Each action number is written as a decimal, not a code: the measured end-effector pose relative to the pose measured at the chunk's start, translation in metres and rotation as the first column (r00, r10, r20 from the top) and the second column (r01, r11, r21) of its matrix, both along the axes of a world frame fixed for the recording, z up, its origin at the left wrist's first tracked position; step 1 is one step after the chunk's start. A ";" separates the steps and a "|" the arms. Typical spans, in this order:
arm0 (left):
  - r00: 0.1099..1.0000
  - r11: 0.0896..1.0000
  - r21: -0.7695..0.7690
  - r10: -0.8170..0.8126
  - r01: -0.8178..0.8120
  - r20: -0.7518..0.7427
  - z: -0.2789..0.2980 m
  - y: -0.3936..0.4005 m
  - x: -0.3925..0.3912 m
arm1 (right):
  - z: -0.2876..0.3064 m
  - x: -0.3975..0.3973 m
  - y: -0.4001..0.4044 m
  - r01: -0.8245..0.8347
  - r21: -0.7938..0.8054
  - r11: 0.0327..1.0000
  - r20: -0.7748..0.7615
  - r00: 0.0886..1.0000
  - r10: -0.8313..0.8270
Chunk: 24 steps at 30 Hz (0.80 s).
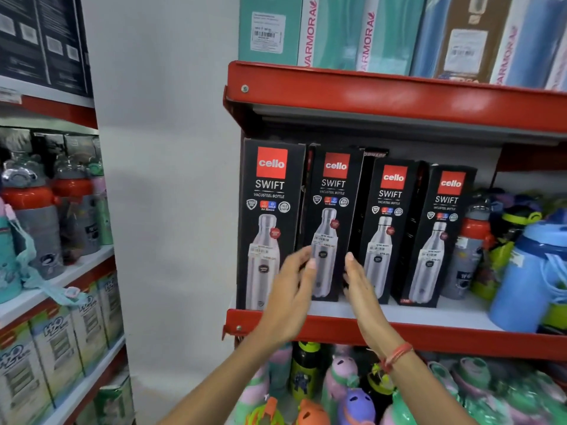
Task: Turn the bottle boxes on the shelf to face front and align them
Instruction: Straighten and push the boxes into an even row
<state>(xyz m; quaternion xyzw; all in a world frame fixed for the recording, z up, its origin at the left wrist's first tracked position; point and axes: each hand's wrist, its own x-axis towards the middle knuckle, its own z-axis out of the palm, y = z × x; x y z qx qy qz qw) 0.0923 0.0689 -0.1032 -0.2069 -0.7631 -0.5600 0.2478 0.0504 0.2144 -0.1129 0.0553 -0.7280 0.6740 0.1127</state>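
Several black "cello SWIFT" bottle boxes stand in a row on the red-edged shelf (399, 332), all showing their printed fronts. The leftmost box (270, 210) sits furthest forward; the second box (333, 204) is slightly tilted, and the third (388, 222) and fourth (441, 231) stand further back. My left hand (291, 289) is raised with fingers apart at the lower left of the second box. My right hand (359, 280) is flat and open at that box's lower right edge. Neither hand clearly grips the box.
Loose coloured bottles (521, 265) crowd the same shelf right of the boxes. Teal and blue boxes (352, 32) fill the shelf above. Children's bottles (352, 388) sit on the shelf below. Another rack with bottles (46, 210) stands at the left, past a white wall.
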 end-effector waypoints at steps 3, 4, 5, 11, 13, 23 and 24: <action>0.971 0.996 0.087 -0.036 0.016 0.235 -0.009 0.031 -0.015 | 0.001 -0.007 0.006 -0.057 0.026 0.998 0.051 0.997 0.056; 0.956 0.992 0.126 -0.017 -0.022 0.294 -0.007 0.036 -0.022 | 0.002 -0.009 0.007 -0.068 0.044 0.997 0.065 0.996 0.065; 0.940 0.986 0.157 -0.002 -0.055 0.342 -0.003 0.040 -0.028 | 0.004 -0.011 0.008 -0.074 0.060 0.995 0.077 0.995 0.070; 0.878 0.970 0.181 0.056 -0.160 0.475 0.006 0.053 -0.032 | 0.008 -0.010 0.018 -0.088 0.118 0.989 0.116 0.990 0.075; 0.878 0.970 0.178 0.062 -0.164 0.474 0.001 0.048 -0.027 | 0.005 -0.004 0.025 -0.111 0.130 0.985 0.107 0.989 0.097; 0.884 0.974 0.213 -0.026 -0.083 0.467 -0.007 0.021 0.007 | -0.002 0.030 0.048 -0.161 0.193 0.968 0.054 0.987 0.154; 0.886 0.973 0.217 -0.034 -0.076 0.463 -0.007 0.021 0.010 | -0.002 0.031 0.048 -0.152 0.191 0.970 0.055 0.988 0.144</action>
